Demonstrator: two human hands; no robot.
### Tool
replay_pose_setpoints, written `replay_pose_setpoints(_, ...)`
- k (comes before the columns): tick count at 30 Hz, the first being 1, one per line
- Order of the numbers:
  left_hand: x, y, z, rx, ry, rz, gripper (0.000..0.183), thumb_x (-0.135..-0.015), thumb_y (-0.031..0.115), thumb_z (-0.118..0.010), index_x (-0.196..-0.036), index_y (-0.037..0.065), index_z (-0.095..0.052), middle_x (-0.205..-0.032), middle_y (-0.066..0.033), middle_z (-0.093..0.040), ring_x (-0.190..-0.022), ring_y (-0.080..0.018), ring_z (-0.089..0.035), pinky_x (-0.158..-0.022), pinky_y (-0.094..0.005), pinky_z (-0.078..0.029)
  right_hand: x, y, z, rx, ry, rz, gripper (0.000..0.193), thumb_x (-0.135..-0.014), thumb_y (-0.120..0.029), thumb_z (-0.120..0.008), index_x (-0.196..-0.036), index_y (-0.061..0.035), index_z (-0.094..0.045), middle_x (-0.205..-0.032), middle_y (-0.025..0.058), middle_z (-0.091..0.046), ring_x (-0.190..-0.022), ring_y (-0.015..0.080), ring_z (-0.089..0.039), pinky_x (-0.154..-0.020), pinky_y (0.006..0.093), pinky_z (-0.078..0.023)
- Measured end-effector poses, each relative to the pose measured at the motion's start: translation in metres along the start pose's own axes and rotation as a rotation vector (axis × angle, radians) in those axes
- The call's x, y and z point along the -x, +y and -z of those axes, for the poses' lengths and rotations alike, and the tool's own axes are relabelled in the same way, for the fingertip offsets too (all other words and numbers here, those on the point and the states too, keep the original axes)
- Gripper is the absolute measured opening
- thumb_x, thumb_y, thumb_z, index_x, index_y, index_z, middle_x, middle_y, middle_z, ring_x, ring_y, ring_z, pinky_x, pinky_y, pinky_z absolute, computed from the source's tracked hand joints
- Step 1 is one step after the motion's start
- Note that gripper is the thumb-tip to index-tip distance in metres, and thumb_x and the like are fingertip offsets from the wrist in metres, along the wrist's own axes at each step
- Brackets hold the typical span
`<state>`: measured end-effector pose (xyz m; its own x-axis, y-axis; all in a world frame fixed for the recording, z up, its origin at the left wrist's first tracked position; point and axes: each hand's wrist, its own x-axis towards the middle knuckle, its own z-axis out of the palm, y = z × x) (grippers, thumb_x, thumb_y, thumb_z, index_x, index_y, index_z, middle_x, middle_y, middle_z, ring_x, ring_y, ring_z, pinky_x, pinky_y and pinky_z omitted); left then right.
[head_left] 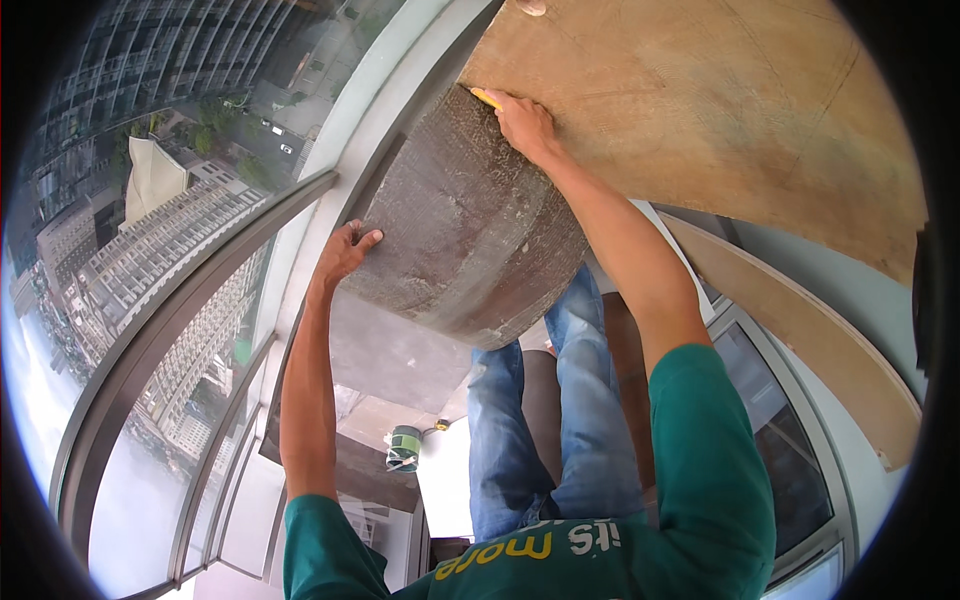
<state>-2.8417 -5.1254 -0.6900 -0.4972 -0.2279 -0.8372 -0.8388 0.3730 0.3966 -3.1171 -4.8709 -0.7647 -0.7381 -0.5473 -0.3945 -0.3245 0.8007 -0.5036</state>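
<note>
A dark grey-brown, scuffed sheet (450,220) hangs in front of me, its lower edge bowed above my legs. My left hand (345,252) is closed on its left edge, with the thumb on the face and the other fingers partly hidden. At the sheet's top edge, my right hand (525,125) closes around a slim yellow tool (486,97). Most of that tool is covered by the fingers, so its kind is unclear. Its tip points left, near where the dark sheet meets a large tan-brown panel (700,110).
A metal-framed window (190,270) runs along my left, with buildings far below. Lower down stand a green-and-white bucket (404,448) and a small yellow-and-black item (442,425). A long tan strip (800,330) curves along the right, beside a grey-framed glass pane (770,400).
</note>
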Motion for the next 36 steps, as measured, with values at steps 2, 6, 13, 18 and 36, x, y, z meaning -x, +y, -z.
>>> replay_pose_setpoints(2,-0.004,-0.021,-0.01,-0.017,0.068,-0.018,0.078,-0.086,0.046,-0.072,-0.129,-0.015,-0.051,-0.12,-0.0312,-0.062,-0.117,-0.0343,-0.06,-0.099,-0.0376,-0.045,0.011,0.004,-0.002,0.028,-0.017,-0.036,0.039,-0.094,-0.016,-0.055,-0.133,-0.0206,-0.055,-0.095,0.021,-0.069,-0.087,0.0405,-0.066,-0.08,0.0505,-0.051)
replay_pose_setpoints(6,-0.002,-0.041,-0.012,-0.034,0.097,0.008,0.079,-0.084,0.048,-0.072,-0.129,-0.014,-0.051,-0.12,-0.0321,-0.061,-0.117,-0.0357,-0.06,-0.099,-0.038,-0.045,0.03,-0.002,0.022,0.004,-0.093,-0.037,0.039,-0.094,-0.015,-0.056,-0.133,-0.0195,-0.056,-0.093,0.0206,-0.069,-0.086,0.0385,-0.066,-0.078,0.0499,-0.051)
replay_pose_setpoints(13,-0.009,-0.037,-0.019,0.001,0.079,0.022,0.082,-0.083,0.05,-0.073,-0.128,-0.015,-0.051,-0.122,-0.0336,-0.059,-0.119,-0.0373,-0.058,-0.101,-0.0383,-0.044,-0.005,-0.005,0.001,-0.048,0.028,0.022,0.038,-0.095,-0.014,-0.056,-0.132,-0.0193,-0.057,-0.093,0.0197,-0.069,-0.086,0.0371,-0.066,-0.078,0.0474,-0.051)
replay_pose_setpoints(18,-0.011,-0.048,-0.019,-0.033,0.065,0.063,0.082,-0.084,0.049,-0.072,-0.129,-0.016,-0.05,-0.124,-0.034,-0.058,-0.121,-0.0373,-0.057,-0.103,-0.0383,-0.043,0.02,0.015,0.004,-0.116,-0.078,-0.07,0.038,-0.095,-0.014,-0.054,-0.132,-0.0201,-0.057,-0.093,0.0193,-0.07,-0.086,0.0382,-0.066,-0.078,0.0477,-0.051)
replay_pose_setpoints(36,-0.02,-0.054,-0.016,-0.012,-0.039,0.03,0.071,-0.09,0.042,-0.068,-0.129,-0.014,-0.051,-0.111,-0.0224,-0.065,-0.104,-0.0258,-0.062,-0.093,-0.0334,-0.046,0.171,0.111,0.047,0.059,-0.151,-0.276,0.047,-0.094,-0.011,-0.054,-0.139,-0.0257,-0.049,-0.08,0.0213,-0.068,-0.074,0.0397,-0.066,-0.071,0.0491,-0.052)
